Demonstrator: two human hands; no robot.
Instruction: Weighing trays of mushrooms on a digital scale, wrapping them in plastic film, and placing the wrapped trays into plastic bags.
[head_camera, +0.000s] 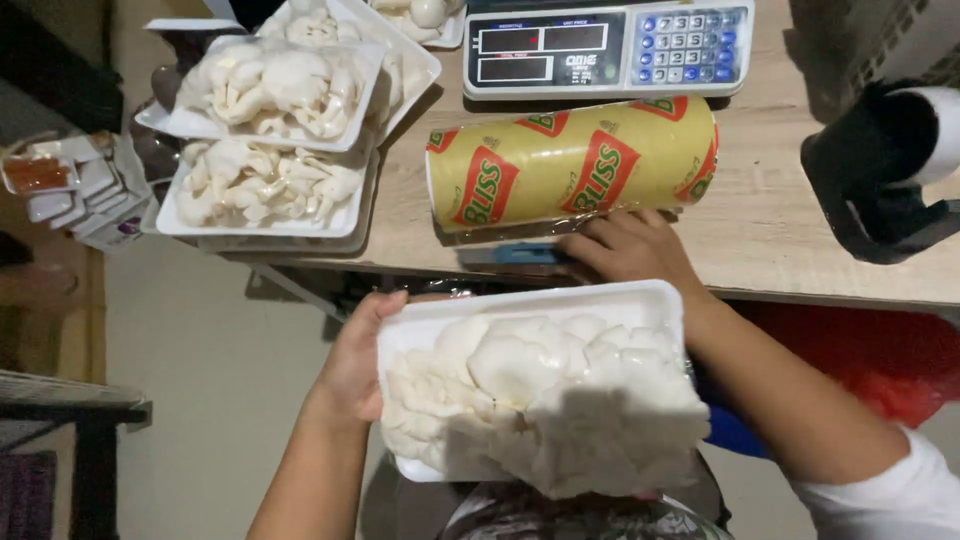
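My left hand (358, 360) grips the left edge of a white foam tray (440, 318) heaped with white oyster mushrooms (540, 400), held below the table edge over my lap. My right hand (630, 245) reaches over the tray's far side and rests on the table edge, touching clear film that comes off a large yellow and red roll of cling wrap (575, 162). A small blue object (525, 254) lies by its fingertips. Whether those fingers pinch the film is unclear.
Several filled mushroom trays (265, 90) are stacked at the table's back left. A digital scale (610, 45) stands behind the roll. A black and white device (885, 165) sits at the right. A box of small packets (70, 185) is at far left.
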